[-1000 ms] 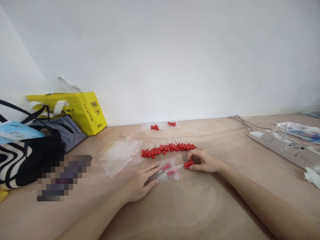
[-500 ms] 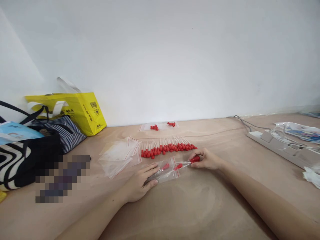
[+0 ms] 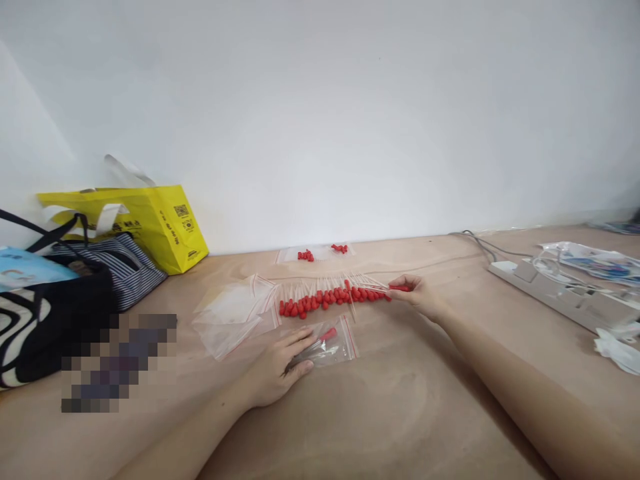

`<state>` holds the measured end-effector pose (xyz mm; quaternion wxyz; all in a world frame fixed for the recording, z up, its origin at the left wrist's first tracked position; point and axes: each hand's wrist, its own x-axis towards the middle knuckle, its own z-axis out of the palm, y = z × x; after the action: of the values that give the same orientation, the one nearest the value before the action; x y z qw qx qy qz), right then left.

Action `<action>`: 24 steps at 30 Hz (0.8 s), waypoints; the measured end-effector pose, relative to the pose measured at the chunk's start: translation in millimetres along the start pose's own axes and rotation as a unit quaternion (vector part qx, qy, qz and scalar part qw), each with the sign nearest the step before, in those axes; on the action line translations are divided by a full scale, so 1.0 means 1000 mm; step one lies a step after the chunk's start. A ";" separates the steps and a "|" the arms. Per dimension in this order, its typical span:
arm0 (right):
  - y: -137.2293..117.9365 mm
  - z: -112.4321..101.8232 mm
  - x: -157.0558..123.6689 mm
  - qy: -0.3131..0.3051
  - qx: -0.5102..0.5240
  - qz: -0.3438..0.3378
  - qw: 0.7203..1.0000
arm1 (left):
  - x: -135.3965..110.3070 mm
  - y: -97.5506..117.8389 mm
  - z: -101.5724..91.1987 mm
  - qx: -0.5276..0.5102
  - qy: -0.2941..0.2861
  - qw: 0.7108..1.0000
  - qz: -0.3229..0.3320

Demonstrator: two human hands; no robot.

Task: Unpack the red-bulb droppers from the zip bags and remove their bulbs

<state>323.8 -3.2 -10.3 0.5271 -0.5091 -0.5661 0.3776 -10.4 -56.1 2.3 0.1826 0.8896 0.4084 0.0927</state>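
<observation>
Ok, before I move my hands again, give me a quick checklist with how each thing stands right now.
1. Left hand on the clear bag: ok, thumb and fingers rest on it.
2. Red-bulbed dropper inside that bag: ok, one red bulb shows.
3. Bag's mouth open or sealed: cannot tell.
4. Right hand gripping: ok, pinching red at the right end of the dropper row; how many it holds, cannot tell.
5. Row all facing one way: not ok, one dropper lies reversed, stem toward you.
6. Loose bags within view: ok, left of the row.
</observation>
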 end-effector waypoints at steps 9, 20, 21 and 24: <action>0.007 0.020 0.010 0.165 -0.146 -0.009 0.975 | 0.001 -0.001 0.001 -0.006 0.006 1.000 0.003; 0.014 0.068 0.036 0.209 -0.301 0.039 0.930 | 0.001 -0.003 0.001 0.004 0.003 1.000 0.012; 0.015 0.069 0.036 0.208 -0.309 0.043 0.927 | 0.001 -0.004 0.001 0.005 0.003 1.000 0.013; 0.016 0.068 0.037 0.198 -0.323 0.046 0.924 | 0.001 -0.004 0.001 0.006 0.002 1.000 0.010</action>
<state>263.0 43.4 -28.4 0.4175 -0.7418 -0.5170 0.0898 -11.9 -53.5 0.1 0.1758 0.8946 0.4001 0.0936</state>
